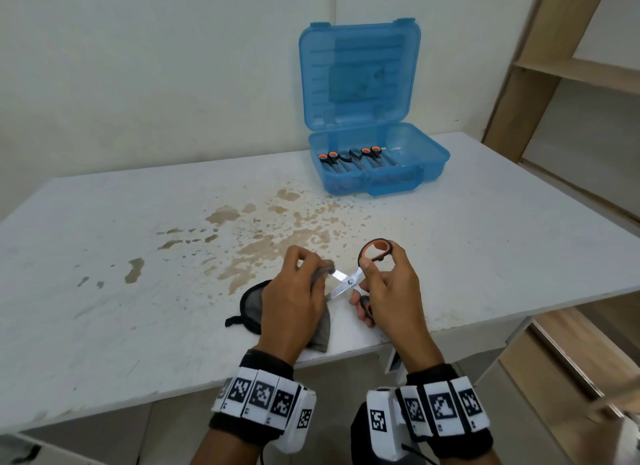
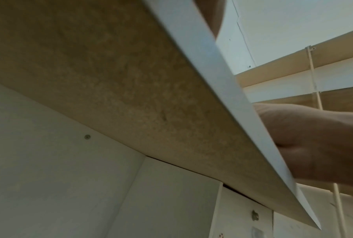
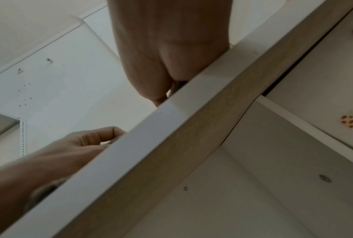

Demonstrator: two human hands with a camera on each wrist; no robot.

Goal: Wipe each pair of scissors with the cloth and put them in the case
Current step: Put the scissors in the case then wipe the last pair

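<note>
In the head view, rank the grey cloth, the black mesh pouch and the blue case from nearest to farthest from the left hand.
1. Grey cloth: held in the left hand itself.
2. Black mesh pouch: on the table just left of that hand.
3. Blue case: open at the table's far side, toward the right.

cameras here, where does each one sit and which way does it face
Head: worn on the head, looks down at the table, the open case, left hand with the cloth, right hand with the scissors.
Left wrist: below the table edge, facing up; shows the right hand.
Right wrist: also below the table edge; shows both hands.
Shared: wrist views share the table edge.
</note>
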